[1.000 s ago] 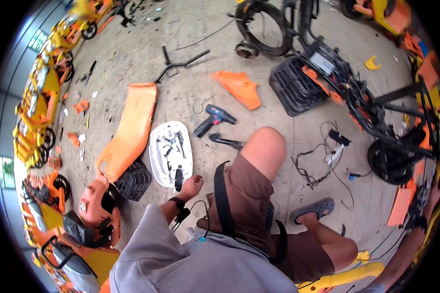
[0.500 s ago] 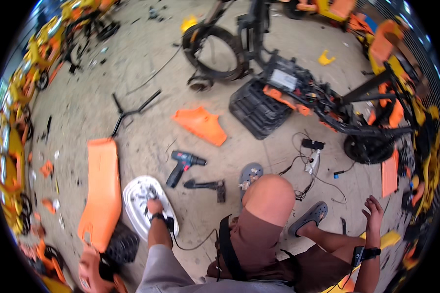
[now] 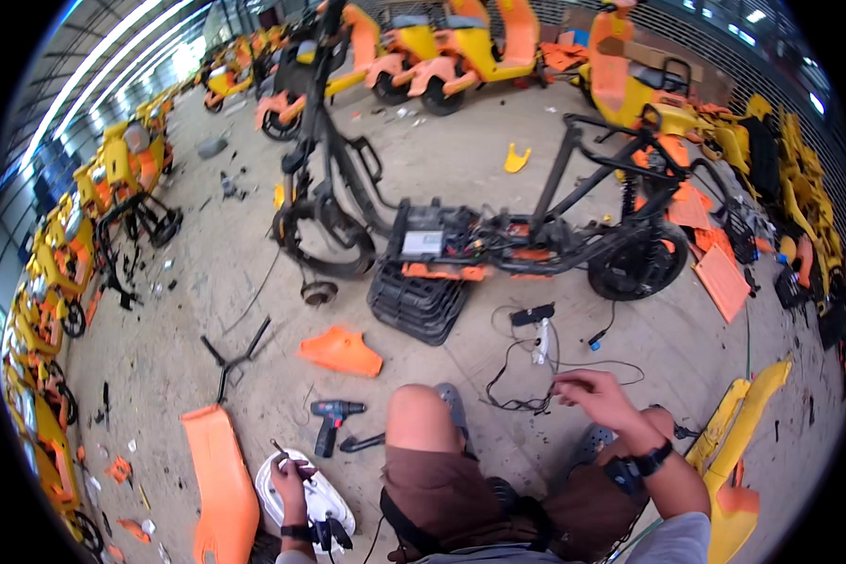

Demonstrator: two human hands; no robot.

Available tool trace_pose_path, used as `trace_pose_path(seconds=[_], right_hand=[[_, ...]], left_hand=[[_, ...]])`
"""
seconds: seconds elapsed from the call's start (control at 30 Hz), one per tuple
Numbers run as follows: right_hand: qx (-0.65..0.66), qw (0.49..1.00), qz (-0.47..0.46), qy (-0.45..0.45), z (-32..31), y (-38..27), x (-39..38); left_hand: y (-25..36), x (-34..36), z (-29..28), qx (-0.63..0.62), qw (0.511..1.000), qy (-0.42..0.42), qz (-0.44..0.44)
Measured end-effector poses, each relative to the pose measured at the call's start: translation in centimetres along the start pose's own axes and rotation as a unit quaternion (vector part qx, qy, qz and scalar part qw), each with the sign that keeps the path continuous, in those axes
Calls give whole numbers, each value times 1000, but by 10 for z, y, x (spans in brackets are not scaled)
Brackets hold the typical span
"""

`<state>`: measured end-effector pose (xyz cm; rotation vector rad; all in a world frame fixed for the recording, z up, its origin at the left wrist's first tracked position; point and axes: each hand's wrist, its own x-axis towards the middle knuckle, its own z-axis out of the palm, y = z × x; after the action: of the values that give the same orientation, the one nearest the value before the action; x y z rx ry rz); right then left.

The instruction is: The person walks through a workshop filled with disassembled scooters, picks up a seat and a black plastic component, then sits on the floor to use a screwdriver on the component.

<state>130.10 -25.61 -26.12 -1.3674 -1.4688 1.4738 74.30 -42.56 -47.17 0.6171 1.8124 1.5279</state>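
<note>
Wires first: my right hand is out in front of my right knee, fingers pinched together on a thin black cable that loops over the concrete floor toward a small white connector. My left hand is down at my left side, fingers closed on a small dark tool or part — I cannot tell which — right over the white tray that lies on the floor. Just left of the tray lies a long orange panel; just ahead of it, a cordless drill lies on its side near my left knee. Farther ahead stands a stripped black scooter frame with its wiring bared, a black ribbed footboard leaning at its base and a smaller orange cover nearby. Orange-and-yellow scooters line the far side — well apart from both hands.
</note>
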Motion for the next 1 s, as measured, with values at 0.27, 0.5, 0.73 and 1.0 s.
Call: trace_pose_path(seconds=[0.27,0.5,0.73,1.0], right_hand=[[159,959,-58,-229,56,-12,22],[337,938,69,-33,29,42,8],[486,846,172,138,-32,27,42],[132,938,43,319,-9,6,69]], left_hand=[[252,-111,218,-144,913,-375,-79],[224,-144,417,-133,781,-520,-319],[246,-128,536,80,695,-607,-378],[343,3,344,147,939,-204,-234]])
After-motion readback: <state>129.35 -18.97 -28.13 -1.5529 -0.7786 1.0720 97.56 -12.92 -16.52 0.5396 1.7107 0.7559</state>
